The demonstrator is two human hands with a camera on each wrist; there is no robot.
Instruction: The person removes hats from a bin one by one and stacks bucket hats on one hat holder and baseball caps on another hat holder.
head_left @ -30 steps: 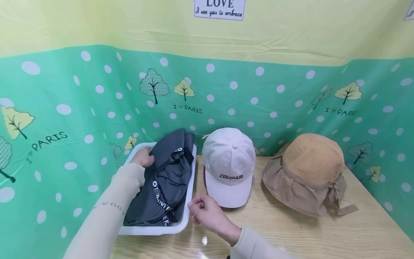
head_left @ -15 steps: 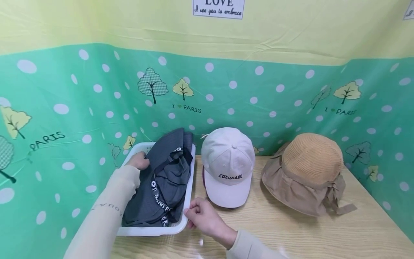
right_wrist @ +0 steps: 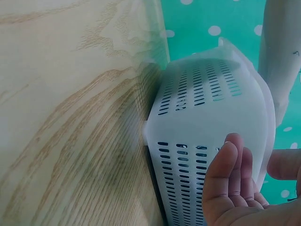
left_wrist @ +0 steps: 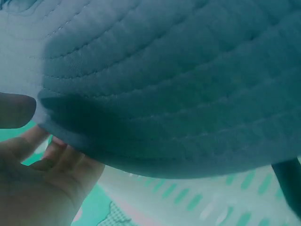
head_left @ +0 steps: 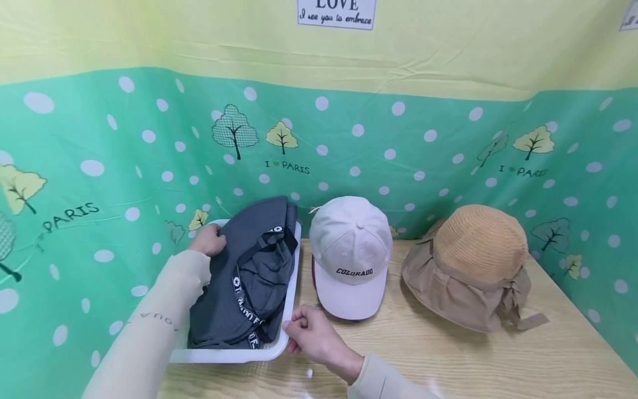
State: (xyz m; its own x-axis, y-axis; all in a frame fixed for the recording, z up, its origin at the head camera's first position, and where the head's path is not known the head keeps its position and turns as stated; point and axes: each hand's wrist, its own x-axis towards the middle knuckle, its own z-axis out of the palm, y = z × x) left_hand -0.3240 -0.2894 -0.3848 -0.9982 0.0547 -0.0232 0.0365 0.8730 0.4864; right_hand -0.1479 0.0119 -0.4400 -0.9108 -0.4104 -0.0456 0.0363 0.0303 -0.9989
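Note:
A dark grey sun hat with a wide brim and a lettered strap lies in a white plastic basket. My left hand pinches the left side of its brim; in the left wrist view the thumb is above the stitched brim and the fingers are beneath. At the basket's front right corner, my right hand grips the rim. Seen from the right wrist, the thumb is over the rim and the fingers lie along the slotted outer wall.
A white cap lettered "COLORADO" sits right of the basket, with a dark-edged item under it. Farther right is a straw-crowned hat with a brown cloth brim and bow. Behind the wooden table hangs a green and yellow curtain.
My right hand has moved to the basket's rim and taken hold of it. My left hand has shifted slightly left and now pinches the dark hat's brim, which sits a little farther left.

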